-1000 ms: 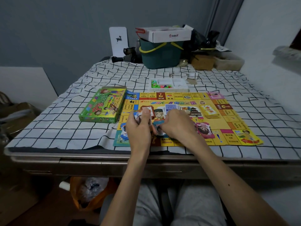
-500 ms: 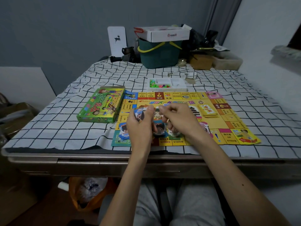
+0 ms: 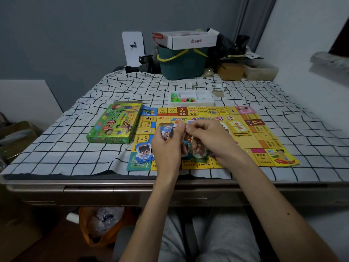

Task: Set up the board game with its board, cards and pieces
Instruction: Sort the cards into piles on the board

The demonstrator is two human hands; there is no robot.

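Note:
The yellow game board (image 3: pixel 264 146) lies flat on the checked cloth near the table's front edge. My left hand (image 3: pixel 166 148) grips a fanned stack of play-money cards (image 3: pixel 167 131) above the board's left half. Touching that stack, my right hand (image 3: pixel 211 140) pinches the top card with thumb and fingers. A small pile of blue cards (image 3: pixel 144 153) lies on the board's left edge. More cards sit on the board under my hands, partly hidden. A yellow card deck (image 3: pixel 238 127) rests on the board's right side. The white tray of coloured pieces (image 3: pixel 190 98) stands behind the board.
The green game box (image 3: pixel 115 124) lies left of the board. A teal bucket (image 3: pixel 181 63) with a white carton on it, a white card stand (image 3: pixel 133 48) and dark clutter line the table's back. An orange bag (image 3: pixel 102 224) sits under the table.
Both hands rose from low over the board and came together. The right hand left the cards on the board and now pinches the top of the left hand's stack.

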